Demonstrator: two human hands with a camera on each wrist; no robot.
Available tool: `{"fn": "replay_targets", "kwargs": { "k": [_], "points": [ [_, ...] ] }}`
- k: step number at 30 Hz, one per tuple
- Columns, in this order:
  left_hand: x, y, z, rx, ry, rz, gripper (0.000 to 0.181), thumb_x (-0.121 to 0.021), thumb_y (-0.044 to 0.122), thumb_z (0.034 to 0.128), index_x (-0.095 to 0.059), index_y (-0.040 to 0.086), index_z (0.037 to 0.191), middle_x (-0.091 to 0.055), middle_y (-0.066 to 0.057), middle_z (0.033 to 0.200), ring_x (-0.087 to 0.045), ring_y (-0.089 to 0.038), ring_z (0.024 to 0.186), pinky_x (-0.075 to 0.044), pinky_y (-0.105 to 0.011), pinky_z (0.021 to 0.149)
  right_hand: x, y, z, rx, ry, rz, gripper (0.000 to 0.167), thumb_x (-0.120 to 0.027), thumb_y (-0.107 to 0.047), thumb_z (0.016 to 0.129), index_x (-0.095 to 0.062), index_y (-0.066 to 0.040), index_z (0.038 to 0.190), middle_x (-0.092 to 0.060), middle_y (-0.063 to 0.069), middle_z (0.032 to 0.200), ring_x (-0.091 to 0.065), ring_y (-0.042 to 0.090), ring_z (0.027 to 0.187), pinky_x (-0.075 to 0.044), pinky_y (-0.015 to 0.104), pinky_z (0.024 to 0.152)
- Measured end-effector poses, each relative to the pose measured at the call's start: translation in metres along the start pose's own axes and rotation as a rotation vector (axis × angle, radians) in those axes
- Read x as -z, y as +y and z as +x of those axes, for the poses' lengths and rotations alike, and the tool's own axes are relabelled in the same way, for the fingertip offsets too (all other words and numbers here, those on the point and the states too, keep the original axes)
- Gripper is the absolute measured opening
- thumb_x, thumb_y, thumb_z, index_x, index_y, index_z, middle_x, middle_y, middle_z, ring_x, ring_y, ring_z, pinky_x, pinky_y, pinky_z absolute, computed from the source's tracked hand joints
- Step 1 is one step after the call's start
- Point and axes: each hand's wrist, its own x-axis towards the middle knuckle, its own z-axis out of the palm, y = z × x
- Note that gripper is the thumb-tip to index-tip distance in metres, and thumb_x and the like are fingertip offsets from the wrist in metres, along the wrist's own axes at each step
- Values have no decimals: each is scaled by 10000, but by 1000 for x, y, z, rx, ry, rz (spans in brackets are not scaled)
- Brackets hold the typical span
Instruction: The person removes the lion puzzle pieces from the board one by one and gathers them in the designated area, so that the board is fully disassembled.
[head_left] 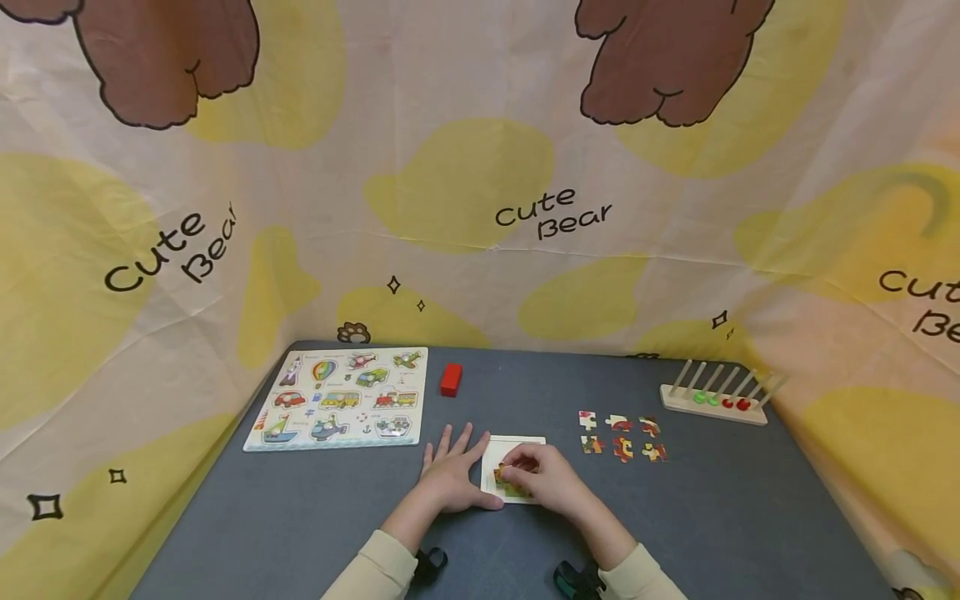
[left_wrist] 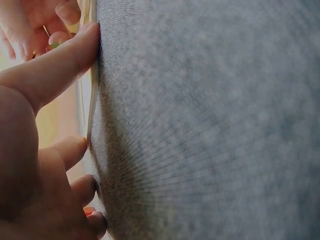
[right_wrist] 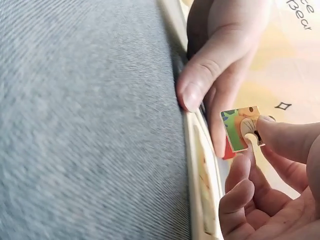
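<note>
A small white puzzle tray lies on the table between both hands, with yellow-green puzzle pieces along its near side. My left hand has its fingers spread, with its thumb at the tray's near left corner and its forefinger by the left side. Over the tray, my right hand pinches a jigsaw piece between thumb and fingers. That piece shows green and orange print and is held tilted up, apart from the tray in the right wrist view. The right hand covers part of the tray in the head view.
Several loose jigsaw pieces lie in two rows to the right. A picture board with vehicles is at the left, and a red block stands beside it. A peg stand with green and red beads is at the back right.
</note>
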Motion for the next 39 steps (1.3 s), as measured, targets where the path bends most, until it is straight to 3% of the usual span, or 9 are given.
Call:
{"fn": "replay_targets", "kwargs": {
  "k": [14, 21, 39],
  "points": [
    [-1, -1, 1, 8, -4, 7, 1078, -855, 595, 692, -358, 249, 1583, -192, -85, 1691, -9, -422, 1560, -15, -680, 1202, 27, -6, -12, -53, 175, 13, 157, -744, -190, 926, -728, -65, 1020, -739, 33, 860, -660, 196, 743, -529, 239, 636],
    [-1, 1, 0, 19, -9, 1, 1077, -859, 587, 690, -360, 249, 1582, -196, -85, 1690, -6, -421, 1560, -14, -679, 1203, 46, -3, -19, -110, 234, -9, 192, -757, -194, 914, -725, -88, 1070, -733, 12, 859, -627, 151, 695, -539, 250, 613],
    [-1, -1, 1, 10, -3, 3, 1083, -860, 590, 682, -358, 256, 1583, -198, -85, 1690, -15, -423, 1559, -14, -679, 1202, 78, 6, -35, -127, 304, -42, 214, -769, -166, 900, -718, -77, 1087, -708, 49, 893, -640, 198, 735, -555, 270, 635]
  ]
}}
